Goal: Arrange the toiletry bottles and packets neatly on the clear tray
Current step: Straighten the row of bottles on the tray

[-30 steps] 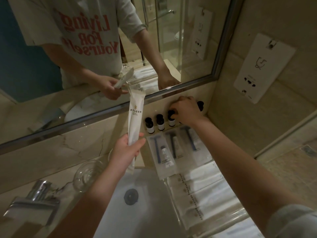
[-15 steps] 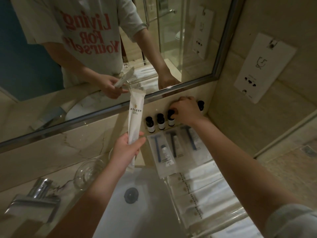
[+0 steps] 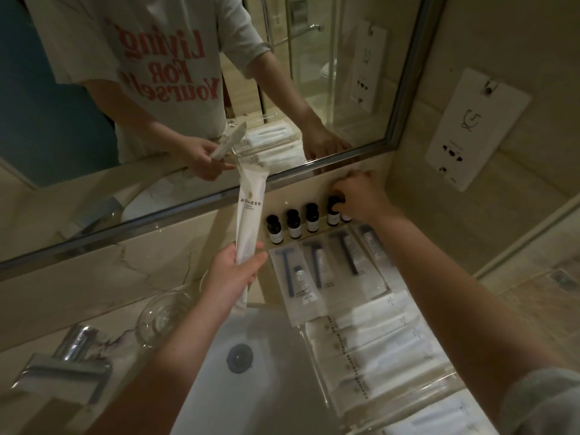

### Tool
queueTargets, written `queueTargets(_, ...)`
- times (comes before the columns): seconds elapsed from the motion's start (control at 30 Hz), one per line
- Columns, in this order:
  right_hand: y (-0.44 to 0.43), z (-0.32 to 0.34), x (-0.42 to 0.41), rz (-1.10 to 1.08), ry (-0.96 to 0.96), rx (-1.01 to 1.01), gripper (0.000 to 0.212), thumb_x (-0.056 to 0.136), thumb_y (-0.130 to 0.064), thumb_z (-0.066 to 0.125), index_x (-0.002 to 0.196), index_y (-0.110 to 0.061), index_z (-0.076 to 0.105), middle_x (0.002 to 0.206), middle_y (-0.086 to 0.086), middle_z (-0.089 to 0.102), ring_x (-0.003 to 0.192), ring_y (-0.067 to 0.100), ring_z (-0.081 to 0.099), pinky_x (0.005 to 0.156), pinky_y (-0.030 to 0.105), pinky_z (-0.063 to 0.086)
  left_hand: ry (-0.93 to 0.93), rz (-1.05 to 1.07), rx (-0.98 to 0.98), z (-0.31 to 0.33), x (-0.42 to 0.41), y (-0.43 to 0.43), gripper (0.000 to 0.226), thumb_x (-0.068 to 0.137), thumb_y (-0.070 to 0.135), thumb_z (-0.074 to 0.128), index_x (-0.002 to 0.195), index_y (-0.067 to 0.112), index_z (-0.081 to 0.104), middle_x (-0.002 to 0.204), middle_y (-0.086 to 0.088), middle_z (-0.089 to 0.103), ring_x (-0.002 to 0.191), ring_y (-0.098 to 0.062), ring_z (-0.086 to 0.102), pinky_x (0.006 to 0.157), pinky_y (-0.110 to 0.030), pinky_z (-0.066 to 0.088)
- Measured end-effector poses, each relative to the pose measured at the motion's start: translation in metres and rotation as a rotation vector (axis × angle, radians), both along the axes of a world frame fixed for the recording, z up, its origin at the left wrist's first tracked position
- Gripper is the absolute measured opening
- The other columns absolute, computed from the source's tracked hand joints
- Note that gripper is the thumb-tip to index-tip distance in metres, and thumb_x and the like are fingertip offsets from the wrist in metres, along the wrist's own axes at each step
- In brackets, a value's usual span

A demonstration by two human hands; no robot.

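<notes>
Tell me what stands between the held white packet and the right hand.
Three small dark bottles, standing in a row; the head view shows them.

The scene is dim, with a warm yellow-green cast and only soft shadows. The brightest patches are the white basin (image 3: 276, 397), the long white packet (image 3: 249, 215) and the wall plate (image 3: 477, 130). Fine detail is soft and grainy, and small print is barely legible. The wide lens bows the mirror frame (image 3: 413, 73) and stretches whatever lies at the lower edge, where things turn darkest
</notes>
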State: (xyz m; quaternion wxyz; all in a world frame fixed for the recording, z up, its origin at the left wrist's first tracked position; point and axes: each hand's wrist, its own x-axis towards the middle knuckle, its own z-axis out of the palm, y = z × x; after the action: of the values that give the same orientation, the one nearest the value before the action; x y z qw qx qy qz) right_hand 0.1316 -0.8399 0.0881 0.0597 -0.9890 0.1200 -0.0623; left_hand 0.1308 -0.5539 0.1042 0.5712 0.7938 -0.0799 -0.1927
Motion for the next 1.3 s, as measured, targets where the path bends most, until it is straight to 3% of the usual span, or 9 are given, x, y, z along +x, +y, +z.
queueTargets(0.13, 0.003, -0.004, 0.001, 0.018, -0.008, 0.037, 0.023, 0.081, -0.027, 0.065, 0.104, -0.025, 0.069, 0.104, 0.001, 0.069, 0.105, 0.023, 0.057, 0.098, 0.039, 0.033, 0.001, 0.003, 0.016, -0.002, 0.002, -0.002, 0.013, 0.084, 0.021, 0.067, 0.097, 0.023, 0.064, 0.061, 0.003, 0.051, 0.054, -0.012, 0.045, 0.061, -0.03, 0.043)
queueTargets(0.77, 0.009, -0.001, -0.002, 0.009, -0.066, 0.074, 0.018, 0.079, -0.026, 0.064, 0.096, -0.026, 0.069, 0.093, -0.001, 0.071, 0.095, 0.022, 0.061, 0.093, 0.035, 0.034, -0.003, 0.002, 0.026, 0.001, 0.0, 0.001, 0.012, 0.085, 0.018, 0.065, 0.097, 0.022, 0.063, 0.063, 0.003, 0.05, 0.053, -0.011, 0.043, 0.055, -0.024, 0.042)
queueTargets(0.93, 0.011, 0.012, -0.013, 0.002, -0.095, 0.074, 0.02, 0.08, -0.025, 0.063, 0.1, -0.021, 0.067, 0.095, 0.002, 0.069, 0.094, 0.024, 0.059, 0.09, 0.038, 0.04, -0.005, -0.01, 0.017, 0.004, -0.005, 0.004, 0.014, 0.086, 0.017, 0.065, 0.099, 0.019, 0.063, 0.062, 0.004, 0.05, 0.053, -0.01, 0.044, 0.056, -0.024, 0.042)
queueTargets(1.1, 0.033, 0.036, -0.053, -0.083, -0.189, 0.271, 0.022, 0.087, -0.026, 0.061, 0.103, -0.012, 0.066, 0.098, 0.006, 0.067, 0.092, 0.024, 0.057, 0.085, 0.04, 0.047, 0.027, -0.088, 0.045, 0.01, -0.022, 0.007, 0.017, 0.086, 0.02, 0.064, 0.102, 0.016, 0.062, 0.065, 0.002, 0.052, 0.058, -0.011, 0.047, 0.06, -0.024, 0.045)
queueTargets(1.2, 0.056, 0.044, -0.091, -0.093, -0.274, 0.482, 0.028, 0.088, -0.026, 0.062, 0.113, -0.013, 0.065, 0.107, 0.003, 0.068, 0.098, 0.018, 0.061, 0.085, 0.037, 0.052, 0.042, -0.173, 0.085, 0.017, -0.042, 0.007, 0.01, 0.089, 0.025, 0.059, 0.089, 0.015, 0.058, 0.062, 0.002, 0.051, 0.055, -0.01, 0.047, 0.054, -0.016, 0.042)
queueTargets(1.3, 0.082, 0.044, -0.129, -0.119, -0.328, 0.693, 0.028, 0.089, -0.027, 0.062, 0.115, -0.016, 0.065, 0.103, -0.003, 0.068, 0.095, 0.011, 0.063, 0.087, 0.031, 0.052, 0.097, -0.239, 0.103, 0.017, -0.063, 0.007, 0.014, 0.089, 0.027, 0.057, 0.09, 0.013, 0.057, 0.065, 0.001, 0.054, 0.056, -0.012, 0.049, 0.061, -0.025, 0.042)
